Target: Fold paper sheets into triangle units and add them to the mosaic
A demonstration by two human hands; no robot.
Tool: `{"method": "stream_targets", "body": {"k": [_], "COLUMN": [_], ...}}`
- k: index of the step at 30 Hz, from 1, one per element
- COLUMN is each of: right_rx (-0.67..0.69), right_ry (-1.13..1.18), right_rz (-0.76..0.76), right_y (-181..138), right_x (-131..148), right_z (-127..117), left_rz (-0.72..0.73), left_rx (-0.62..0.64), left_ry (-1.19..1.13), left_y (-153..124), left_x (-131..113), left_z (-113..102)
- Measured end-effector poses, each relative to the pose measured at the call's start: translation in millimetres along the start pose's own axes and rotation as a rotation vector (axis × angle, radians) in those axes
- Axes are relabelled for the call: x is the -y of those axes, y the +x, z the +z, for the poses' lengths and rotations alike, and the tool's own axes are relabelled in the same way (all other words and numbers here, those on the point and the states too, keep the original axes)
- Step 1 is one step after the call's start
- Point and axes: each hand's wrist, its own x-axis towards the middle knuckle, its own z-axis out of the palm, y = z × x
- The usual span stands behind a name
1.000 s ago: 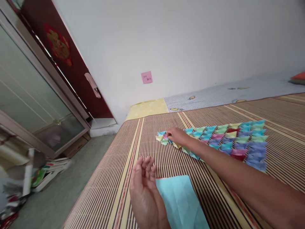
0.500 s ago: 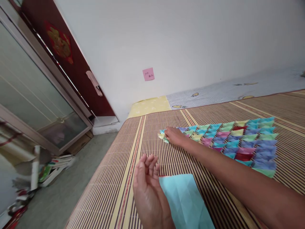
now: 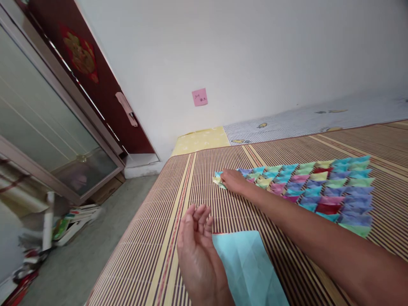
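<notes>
My right hand (image 3: 235,182) reaches out to the near-left end of several rows of folded paper pieces (image 3: 299,187) in blue, green, yellow, pink and red. Its fingers are bent down and closed at a small folded paper piece (image 3: 218,180), with the fingertips mostly hidden. Palm up, my left hand (image 3: 200,255) rests nearer to me, fingers loosely curled and nothing in them. Beside it lies a creased light-blue sheet of paper (image 3: 250,265), partly covered by the hand, with a thin red edge showing at its top.
A striped bamboo mat (image 3: 153,238) covers the bed. Yellow cloth (image 3: 204,141) and checked cloth (image 3: 274,125) line its far edge at the wall. A pink note (image 3: 199,97) is stuck on the wall. On the left are a glass door (image 3: 47,110) and floor clutter (image 3: 68,225).
The view has shifted very slightly. Both hands and the papers stay in nearly the same places.
</notes>
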Motion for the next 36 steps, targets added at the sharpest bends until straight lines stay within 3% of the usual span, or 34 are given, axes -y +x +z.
{"method": "stream_targets", "body": {"k": [7, 15, 20, 25, 30, 34, 36], "right_rx": [-0.019, -0.146, -0.145, -0.059, -0.137, -0.178, -0.209], "right_ry": [0.027, 0.115, 0.227, 0.358, 0.684, 0.785, 0.835], "right_rz": [-0.011, 0.051, 0.046, -0.026, 0.067, 0.058, 0.082], "right_y": [-4, -29, -77, -158, -224, -239, -237], "right_x": [3, -22, -29, -9, 12, 17, 17], "right_z": [-6, -47, -69, -81, -62, -21, -2], "left_rz": [-0.006, 0.012, 0.049, 0.067, 0.153, 0.277, 0.373], "left_rx": [-0.013, -0.039, -0.036, -0.072, -0.052, 0.055, 0.150], "left_ry": [-0.017, -0.005, 0.015, 0.026, 0.059, 0.134, 0.286], "left_y": [-2, -5, 1, 8, 13, 10, 13], "left_x": [0, -6, -3, -4, -10, -8, -3], "left_z": [2, 8, -1, -5, -10, -13, -14]}}
